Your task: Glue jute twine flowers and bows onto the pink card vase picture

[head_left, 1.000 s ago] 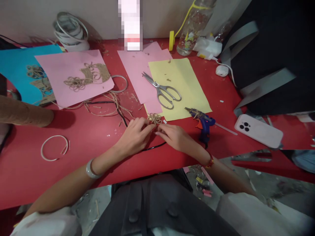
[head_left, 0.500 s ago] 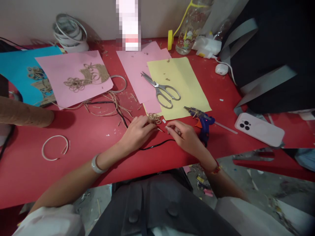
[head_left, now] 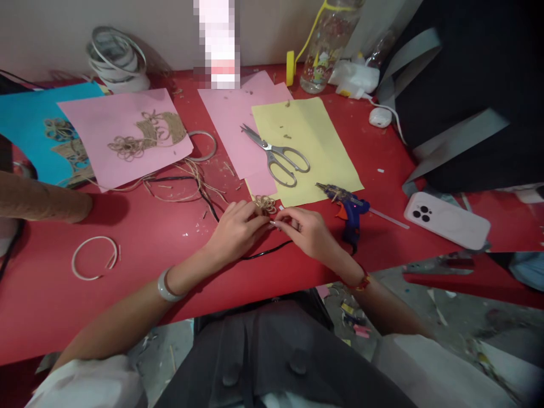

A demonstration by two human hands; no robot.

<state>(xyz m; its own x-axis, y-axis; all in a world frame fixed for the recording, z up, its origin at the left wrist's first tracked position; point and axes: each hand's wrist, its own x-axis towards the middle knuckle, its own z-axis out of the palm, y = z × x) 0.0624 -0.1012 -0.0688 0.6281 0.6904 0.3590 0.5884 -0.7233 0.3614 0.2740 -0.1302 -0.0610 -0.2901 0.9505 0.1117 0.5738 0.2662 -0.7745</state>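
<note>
Glue gun blocks rightward; passage between left hand, hoop.

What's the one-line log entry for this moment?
left hand: pinching looped twine | right hand: at twine, grip unclear | glue gun: unheld, beside right hand | scissors: partly on yellow paper

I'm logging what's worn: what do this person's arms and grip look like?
Whitish sleeves leave the forearms bare. A smooth, pale bangle rings the left one, a thin reddish bracelet the right wrist. Left grip and right grip are ungloved.
</note>
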